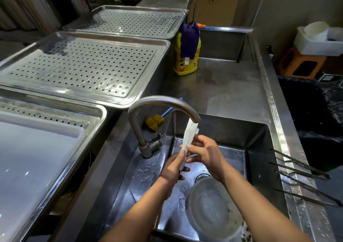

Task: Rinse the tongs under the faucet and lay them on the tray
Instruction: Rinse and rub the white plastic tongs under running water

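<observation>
White plastic tongs (188, 135) stand nearly upright in the sink, their top end right under the spout of the curved steel faucet (163, 102). My left hand (174, 167) grips their lower end from below. My right hand (204, 152) wraps its fingers round the middle of the tongs. A perforated steel tray (33, 56) lies to the left of the sink, with a second one (141, 9) behind it. Whether water runs I cannot tell.
A clear bowl (211, 208) sits in the sink (259, 148). Several long metal tongs (304, 178) lie on the right rim. A yellow detergent bottle (185, 59) with a purple cloth stands behind, a yellow sponge brush (154, 122) by the faucet, a white board (33, 158) at left.
</observation>
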Tool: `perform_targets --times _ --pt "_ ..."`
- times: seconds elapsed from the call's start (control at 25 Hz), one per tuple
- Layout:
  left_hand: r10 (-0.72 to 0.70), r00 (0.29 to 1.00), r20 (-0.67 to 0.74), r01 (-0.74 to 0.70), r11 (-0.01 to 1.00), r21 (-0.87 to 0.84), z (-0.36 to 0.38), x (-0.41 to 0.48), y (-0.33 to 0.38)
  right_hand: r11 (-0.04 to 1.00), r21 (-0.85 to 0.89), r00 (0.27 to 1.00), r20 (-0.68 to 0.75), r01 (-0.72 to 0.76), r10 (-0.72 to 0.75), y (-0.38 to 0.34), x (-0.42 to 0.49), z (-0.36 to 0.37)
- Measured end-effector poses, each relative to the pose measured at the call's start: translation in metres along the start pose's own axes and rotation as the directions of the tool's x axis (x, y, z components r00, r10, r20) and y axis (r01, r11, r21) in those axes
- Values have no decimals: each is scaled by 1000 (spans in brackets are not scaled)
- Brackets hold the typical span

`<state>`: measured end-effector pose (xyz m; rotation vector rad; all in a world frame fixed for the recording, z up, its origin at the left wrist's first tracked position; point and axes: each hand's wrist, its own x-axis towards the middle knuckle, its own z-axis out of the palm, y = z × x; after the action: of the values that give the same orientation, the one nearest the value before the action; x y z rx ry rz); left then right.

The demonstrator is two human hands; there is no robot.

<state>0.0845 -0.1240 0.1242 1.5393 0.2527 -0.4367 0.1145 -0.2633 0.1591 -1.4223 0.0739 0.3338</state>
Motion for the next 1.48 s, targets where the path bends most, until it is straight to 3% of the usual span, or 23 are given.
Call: perform_targets --times 0.16,0.36,0.44,0.6,0.72,0.88,1.04,1.24,1.48 --pt "-41 999 -28 41 999 1 7 10 14 998 -67 990 -143 6 -16 -7 8 1" --pt "74 991 -110 -68 996 57 14 16 15 967 -250 998 -31 42 -52 -6 -4 3" --pt "90 984 -150 -79 994 79 14 19 9 986 -164 985 -169 12 -40 5 -17 -4" --pt "-65 982 -180 60 998 -29 24 25 2 995 -78 854 -519 -67 17 42 -46 -15" --pt "-115 988 -104 104 989 -105 34 22 5 982 -103 887 -451 -161 98 52 -48 -17" --pt "-58 998 -35 52 987 -154 42 14 6 987 -122 899 -436 -99 37 53 -43 -17" --pt "46 989 -144 -44 999 15 36 18 2 990 48 877 -460 -131 138 51 -42 -22" --pt "-15 990 -141 7 999 -54 26 24 8 981 143 886 -426 -135 184 44 -43 -20" --pt "3 985 -174 -12 998 -55 15 27 6 990 -57 924 -368 -130 100 44 -42 -7"
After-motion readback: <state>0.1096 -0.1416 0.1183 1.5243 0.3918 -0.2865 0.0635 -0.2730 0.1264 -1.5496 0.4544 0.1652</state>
